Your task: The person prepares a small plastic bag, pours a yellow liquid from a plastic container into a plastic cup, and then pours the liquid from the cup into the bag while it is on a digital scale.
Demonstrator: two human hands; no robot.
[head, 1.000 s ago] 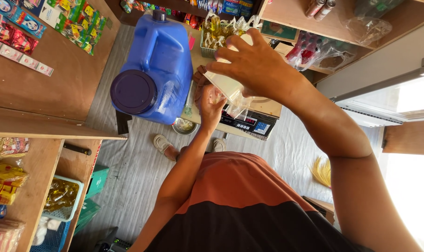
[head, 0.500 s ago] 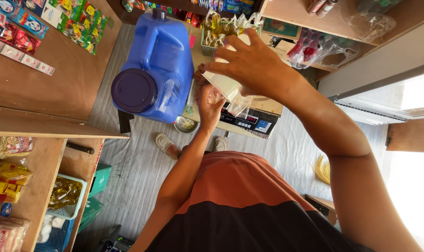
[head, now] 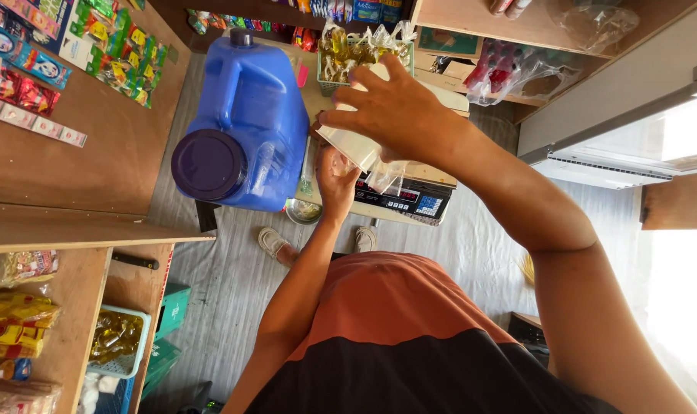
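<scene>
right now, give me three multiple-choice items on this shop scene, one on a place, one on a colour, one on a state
1. Where does the big jug stand next to the digital scale?
A. to its left in the picture
B. on top of it
C. to its right in the picture

2. What colour is the jug's body?
A. red
B. blue
C. white

3. How is the jug's wide mouth?
A. open
B. stuffed with cloth
C. closed by a dark round cap

Answers:
1 A, the jug fills the space left of the scale's display.
2 B, its body and handle are blue.
3 C, the dark cap covers the mouth.

The right hand grips a white container and a clear plastic bag above the scale; the left hand reaches up beneath them.
</scene>
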